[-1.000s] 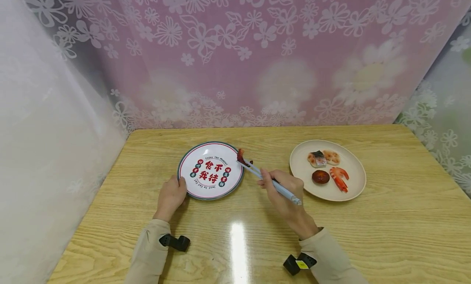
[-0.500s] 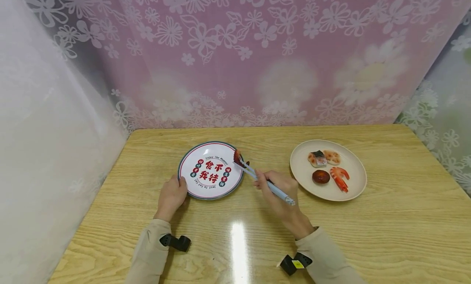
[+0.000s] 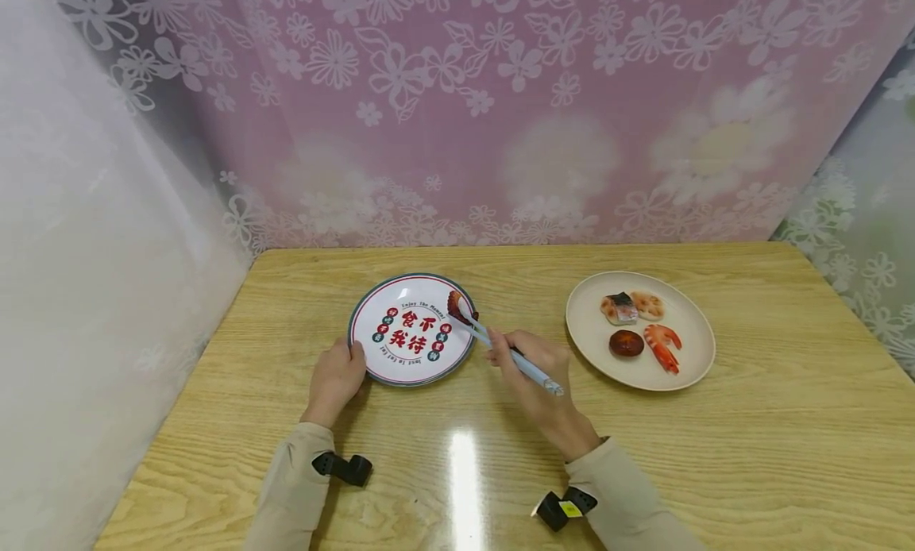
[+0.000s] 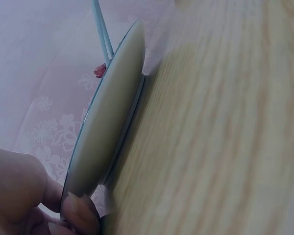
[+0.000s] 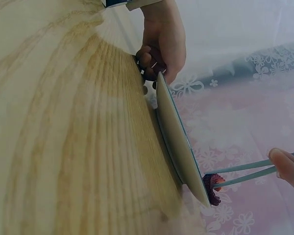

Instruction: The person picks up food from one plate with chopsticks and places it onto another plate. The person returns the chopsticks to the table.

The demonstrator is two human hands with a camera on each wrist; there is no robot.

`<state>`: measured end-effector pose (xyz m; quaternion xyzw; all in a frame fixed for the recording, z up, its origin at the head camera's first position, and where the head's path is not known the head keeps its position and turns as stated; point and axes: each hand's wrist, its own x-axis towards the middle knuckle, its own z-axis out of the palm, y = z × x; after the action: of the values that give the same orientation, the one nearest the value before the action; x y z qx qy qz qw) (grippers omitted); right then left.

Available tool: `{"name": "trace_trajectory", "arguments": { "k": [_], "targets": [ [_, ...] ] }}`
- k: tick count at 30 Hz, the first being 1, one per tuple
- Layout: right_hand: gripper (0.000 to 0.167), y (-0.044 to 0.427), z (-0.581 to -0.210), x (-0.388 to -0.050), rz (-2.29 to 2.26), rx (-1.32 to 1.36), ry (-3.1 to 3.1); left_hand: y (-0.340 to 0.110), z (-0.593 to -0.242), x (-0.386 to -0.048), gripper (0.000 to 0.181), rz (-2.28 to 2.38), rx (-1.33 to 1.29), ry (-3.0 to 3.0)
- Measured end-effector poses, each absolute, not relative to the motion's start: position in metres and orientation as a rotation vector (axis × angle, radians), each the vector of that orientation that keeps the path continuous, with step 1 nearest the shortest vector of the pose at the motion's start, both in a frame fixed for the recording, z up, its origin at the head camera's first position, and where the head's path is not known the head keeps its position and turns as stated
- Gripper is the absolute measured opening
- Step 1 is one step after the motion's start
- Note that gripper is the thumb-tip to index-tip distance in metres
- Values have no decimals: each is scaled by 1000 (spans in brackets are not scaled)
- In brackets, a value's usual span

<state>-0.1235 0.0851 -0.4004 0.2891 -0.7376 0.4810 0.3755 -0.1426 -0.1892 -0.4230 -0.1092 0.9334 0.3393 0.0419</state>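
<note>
A white plate [image 3: 386, 360] with a blue-green rim and red lettering lies on the left of the table. My left hand [image 3: 336, 381] pinches its lower left rim; in the left wrist view, the fingers [image 4: 81, 213] clasp the plate's edge [image 4: 105, 112]. My right hand [image 3: 538, 376] holds light blue chopsticks [image 3: 525, 366]. Their tips grip a reddish-brown food piece [image 3: 456, 306] at the right side of the plate, above its rim. From the right wrist view, the dark red piece [image 5: 212, 188] sits between the chopstick tips beside the plate's edge.
A cream plate [image 3: 675, 376] to the right bears a shrimp [image 3: 662, 347], a brown mushroom-like piece [image 3: 626, 343], a dark-topped piece [image 3: 623, 307] and a pale browned slice [image 3: 648, 305]. Behind the wooden table [image 3: 786, 424] hangs a pink floral curtain [image 3: 457, 138].
The right hand and chopsticks have shifted left, carrying the food piece from the plate's right edge further over the plate. My left hand keeps its hold on the rim.
</note>
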Motion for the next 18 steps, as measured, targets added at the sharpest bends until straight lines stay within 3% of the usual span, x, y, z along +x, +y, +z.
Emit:
{"name": "trace_trajectory", "arguments": {
  "k": [18],
  "targets": [
    [16,78,-406,-127,1218,728,-1935,-190,-424,-143,36,1042,-342,2856]
  ]
}}
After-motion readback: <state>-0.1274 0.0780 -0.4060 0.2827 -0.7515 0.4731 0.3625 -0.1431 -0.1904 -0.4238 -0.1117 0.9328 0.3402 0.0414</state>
